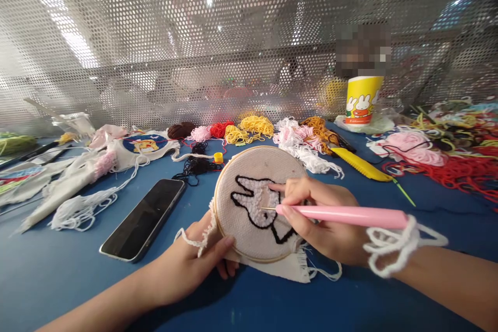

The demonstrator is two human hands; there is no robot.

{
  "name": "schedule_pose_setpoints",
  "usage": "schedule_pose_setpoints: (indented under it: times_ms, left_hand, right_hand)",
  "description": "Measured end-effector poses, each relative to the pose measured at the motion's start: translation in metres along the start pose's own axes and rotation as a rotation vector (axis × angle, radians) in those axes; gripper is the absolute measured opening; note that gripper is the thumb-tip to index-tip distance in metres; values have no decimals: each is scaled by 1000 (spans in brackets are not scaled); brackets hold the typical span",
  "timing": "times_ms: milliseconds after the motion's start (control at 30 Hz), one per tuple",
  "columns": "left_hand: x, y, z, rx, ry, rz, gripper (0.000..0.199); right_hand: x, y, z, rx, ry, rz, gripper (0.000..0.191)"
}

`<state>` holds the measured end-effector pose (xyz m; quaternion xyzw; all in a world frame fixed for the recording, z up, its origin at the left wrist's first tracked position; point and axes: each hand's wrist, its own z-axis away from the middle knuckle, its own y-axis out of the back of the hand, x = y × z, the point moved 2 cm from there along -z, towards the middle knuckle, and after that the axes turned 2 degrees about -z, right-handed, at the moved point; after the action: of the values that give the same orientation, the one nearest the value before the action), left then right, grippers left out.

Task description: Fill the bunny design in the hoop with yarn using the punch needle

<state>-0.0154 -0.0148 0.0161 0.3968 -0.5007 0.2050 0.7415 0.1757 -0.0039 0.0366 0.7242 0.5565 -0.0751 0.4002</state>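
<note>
Punch-needle work on hooped cloth, centre of frame; print on cup, upper right, too small to read.
Embroidery hoop (216, 205) tilted above the blue tabletop (70, 280), cloth bearing a black-outlined rabbit figure (254, 197), pale stitching inside. Left hand (202, 254) partly closed on the hoop's lower-left edge, thumb in front, other fingers behind. Right hand (334, 194) closed round a pink punch needle (342, 215), metal tip at the stitching; no marking legible on its handle. White yarn (392, 251) loops at its rear end. Yellow cup (361, 106) shows white rabbits above an orange band carrying tiny lettering. Phone (143, 220), left of the hoop: dark screen, no text. Yellow cutter (358, 163), right of centre: no legible label.
</note>
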Motion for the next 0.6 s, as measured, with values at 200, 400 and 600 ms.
schedule_pose_setpoints:
  times_ms: [200, 400, 600]
  left_hand:
    - [1, -1, 1, -3, -8, -24, 21]
    - [-1, 0, -1, 2, -33, -26, 22]
    - [-1, -1, 0, -4, -61, -75, 21]
  right_hand:
    - [1, 0, 0, -11, 11, 16, 11]
    - [3, -2, 1, -31, 55, 30, 8]
    - [-4, -1, -5, -86, 166, 150, 10]
